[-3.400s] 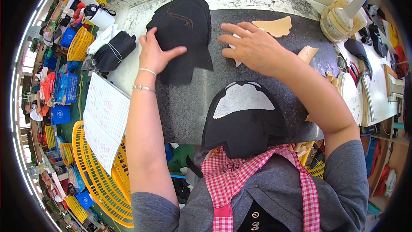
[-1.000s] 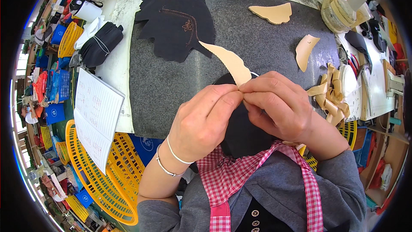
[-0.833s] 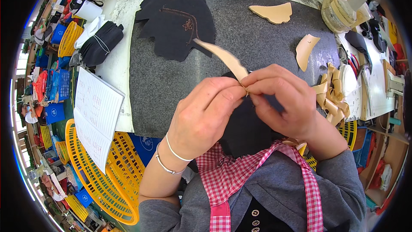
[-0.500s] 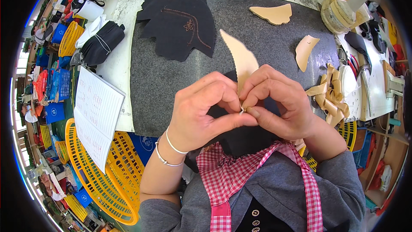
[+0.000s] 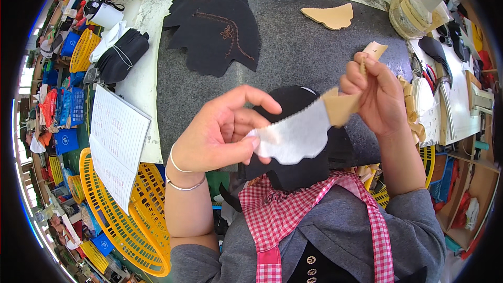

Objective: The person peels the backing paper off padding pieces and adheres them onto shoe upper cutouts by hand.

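Center frame, my left hand (image 5: 222,133) loosely pinching a white patch (image 5: 296,133), my right hand (image 5: 384,97) closed on its tan backing (image 5: 341,107)

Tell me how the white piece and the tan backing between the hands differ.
Colour: the white piece is white, while the tan backing is tan.
Shape: the white piece is spread out broadly, while the tan backing bends up and away from it.
Hold: the left hand grips the white piece; the right hand grips the tan backing.
Shared: both show a toothed upper edge.
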A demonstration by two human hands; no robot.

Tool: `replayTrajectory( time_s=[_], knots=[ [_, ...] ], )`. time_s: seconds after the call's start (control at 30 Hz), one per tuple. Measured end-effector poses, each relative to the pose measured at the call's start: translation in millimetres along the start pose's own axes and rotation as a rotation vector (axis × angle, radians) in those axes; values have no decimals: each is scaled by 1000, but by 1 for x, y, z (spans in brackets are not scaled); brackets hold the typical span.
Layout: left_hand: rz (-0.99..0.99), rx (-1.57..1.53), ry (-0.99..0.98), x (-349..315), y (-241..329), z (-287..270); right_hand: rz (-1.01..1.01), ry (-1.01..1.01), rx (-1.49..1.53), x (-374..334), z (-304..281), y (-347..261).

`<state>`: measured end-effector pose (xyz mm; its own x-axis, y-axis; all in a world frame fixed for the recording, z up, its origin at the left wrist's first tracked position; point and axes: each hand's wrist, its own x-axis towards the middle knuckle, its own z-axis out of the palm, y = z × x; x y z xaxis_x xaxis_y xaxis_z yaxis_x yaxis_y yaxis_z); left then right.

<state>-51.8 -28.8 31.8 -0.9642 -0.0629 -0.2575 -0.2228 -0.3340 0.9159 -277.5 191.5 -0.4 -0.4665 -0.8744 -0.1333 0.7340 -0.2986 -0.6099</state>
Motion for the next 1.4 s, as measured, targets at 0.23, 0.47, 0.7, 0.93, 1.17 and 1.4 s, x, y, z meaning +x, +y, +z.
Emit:
replayTrajectory(
  time_s=[0.23,0.47,0.7,0.93,1.17,1.4],
  knots=[
    [-49,-64,-134,-2,-1,-4,-147,-233,-1631,-33,26,-45],
    [118,-256,-193,6,-21,-6,-965,-560,-1596,-9,30,-5],
    [206,65,380,-2,-49,9,82,79,-1009,3,35,5],
    [40,503,633,-8,-51,37,19,19,-1438,5,26,22],
    [64,866,607,7,-46,29,-192,-66,-2021,6,31,27],
    [226,1134,539,25,-10,-25,-395,236,-2378,3,5,-35]
  ],
)
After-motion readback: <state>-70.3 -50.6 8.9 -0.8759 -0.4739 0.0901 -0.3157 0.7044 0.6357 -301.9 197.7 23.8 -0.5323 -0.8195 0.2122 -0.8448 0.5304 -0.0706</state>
